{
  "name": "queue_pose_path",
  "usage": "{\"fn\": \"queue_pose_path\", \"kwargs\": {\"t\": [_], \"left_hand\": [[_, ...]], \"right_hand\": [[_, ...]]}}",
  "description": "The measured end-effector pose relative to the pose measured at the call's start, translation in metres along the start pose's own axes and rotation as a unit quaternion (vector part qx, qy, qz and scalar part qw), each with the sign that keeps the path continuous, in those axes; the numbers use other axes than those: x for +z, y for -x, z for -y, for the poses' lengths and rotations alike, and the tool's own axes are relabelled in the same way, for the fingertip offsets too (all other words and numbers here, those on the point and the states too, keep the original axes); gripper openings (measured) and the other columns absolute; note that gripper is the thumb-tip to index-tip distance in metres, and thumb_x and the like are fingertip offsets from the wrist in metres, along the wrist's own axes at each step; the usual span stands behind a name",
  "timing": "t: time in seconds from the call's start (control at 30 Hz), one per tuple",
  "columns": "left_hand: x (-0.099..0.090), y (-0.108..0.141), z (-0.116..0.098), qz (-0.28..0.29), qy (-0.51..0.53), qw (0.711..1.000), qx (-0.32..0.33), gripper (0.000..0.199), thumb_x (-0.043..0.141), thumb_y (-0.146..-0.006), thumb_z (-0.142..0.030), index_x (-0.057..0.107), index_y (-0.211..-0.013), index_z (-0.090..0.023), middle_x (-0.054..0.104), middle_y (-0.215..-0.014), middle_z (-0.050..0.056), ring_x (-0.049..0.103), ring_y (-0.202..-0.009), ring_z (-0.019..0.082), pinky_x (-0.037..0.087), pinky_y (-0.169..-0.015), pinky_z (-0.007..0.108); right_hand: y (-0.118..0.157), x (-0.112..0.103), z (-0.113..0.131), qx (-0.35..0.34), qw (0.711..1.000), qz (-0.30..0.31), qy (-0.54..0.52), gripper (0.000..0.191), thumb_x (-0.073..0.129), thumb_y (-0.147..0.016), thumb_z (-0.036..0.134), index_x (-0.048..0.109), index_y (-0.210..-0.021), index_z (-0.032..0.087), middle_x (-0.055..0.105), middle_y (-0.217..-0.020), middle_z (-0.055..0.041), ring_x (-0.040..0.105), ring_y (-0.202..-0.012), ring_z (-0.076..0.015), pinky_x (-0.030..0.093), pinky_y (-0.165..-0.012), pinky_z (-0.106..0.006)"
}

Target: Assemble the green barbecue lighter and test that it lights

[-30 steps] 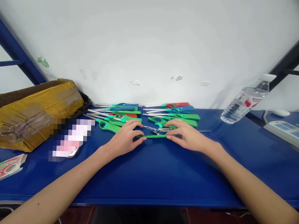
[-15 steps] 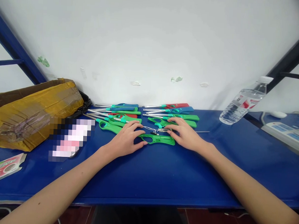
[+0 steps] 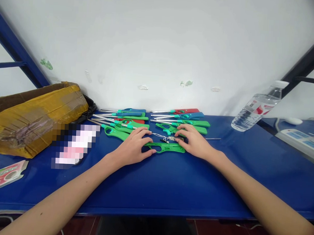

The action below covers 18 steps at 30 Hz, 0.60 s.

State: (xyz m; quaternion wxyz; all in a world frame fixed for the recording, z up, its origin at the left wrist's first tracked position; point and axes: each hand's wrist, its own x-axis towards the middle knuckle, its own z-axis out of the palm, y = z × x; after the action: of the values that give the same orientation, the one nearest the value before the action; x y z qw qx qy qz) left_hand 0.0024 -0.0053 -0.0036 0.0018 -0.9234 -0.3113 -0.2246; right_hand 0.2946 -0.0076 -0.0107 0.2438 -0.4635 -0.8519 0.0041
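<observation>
On the flat blue table (image 3: 154, 186), the long green plastic lighter half-shell (image 3: 173, 148) looks light, stiff and slick, best held by its ends: the left grip (image 3: 132, 146) pinches one, whether the right grip (image 3: 196, 141) is clamped I cannot tell, and thin white wires (image 3: 158, 135) crowd its far side.

Workshop: blue tabletop (image 3: 154, 186) stood between frame posts (image 3: 14, 46) against scuffed white wall (image 3: 160, 45). Held taped carton (image 3: 42, 123), rows of lighters (image 3: 190, 115), opened green casing (image 3: 171, 148). Device (image 3: 296, 139) at right edge, partly cut off, was perhaps scale.
</observation>
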Motion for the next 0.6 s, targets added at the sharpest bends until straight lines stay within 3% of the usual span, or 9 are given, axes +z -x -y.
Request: {"fn": "queue_pose_path", "kwargs": {"t": [0.37, 0.6], "left_hand": [[0.0011, 0.0001, 0.0011, -0.001, -0.001, 1.000, 0.000, 0.028, 0.064, -0.091, -0.044, 0.071, -0.098, -0.018, 0.060, -0.127, 0.013, 0.045, -0.132, 0.032, 0.039, -0.111, 0.055], [0.0005, -0.0006, 0.0001, -0.004, 0.005, 1.000, 0.001, 0.027, 0.065, -0.090, -0.044, 0.071, -0.097, -0.018, 0.061, -0.126, 0.013, 0.046, -0.131, 0.032, 0.040, -0.110, 0.055]], "right_hand": [[-0.0013, 0.0019, 0.0005, -0.017, 1.000, -0.005, 0.007, 0.028, 0.054, -0.095, 0.032, 0.074, -0.110, 0.019, 0.062, -0.125, -0.0151, 0.055, -0.122, -0.0309, 0.048, -0.103, -0.053], [-0.0029, 0.0008, 0.0016, -0.013, 1.000, 0.011, 0.021, 0.025, 0.056, -0.094, 0.029, 0.078, -0.099, 0.020, 0.065, -0.126, -0.0136, 0.053, -0.126, -0.0335, 0.046, -0.104, -0.055]]}}
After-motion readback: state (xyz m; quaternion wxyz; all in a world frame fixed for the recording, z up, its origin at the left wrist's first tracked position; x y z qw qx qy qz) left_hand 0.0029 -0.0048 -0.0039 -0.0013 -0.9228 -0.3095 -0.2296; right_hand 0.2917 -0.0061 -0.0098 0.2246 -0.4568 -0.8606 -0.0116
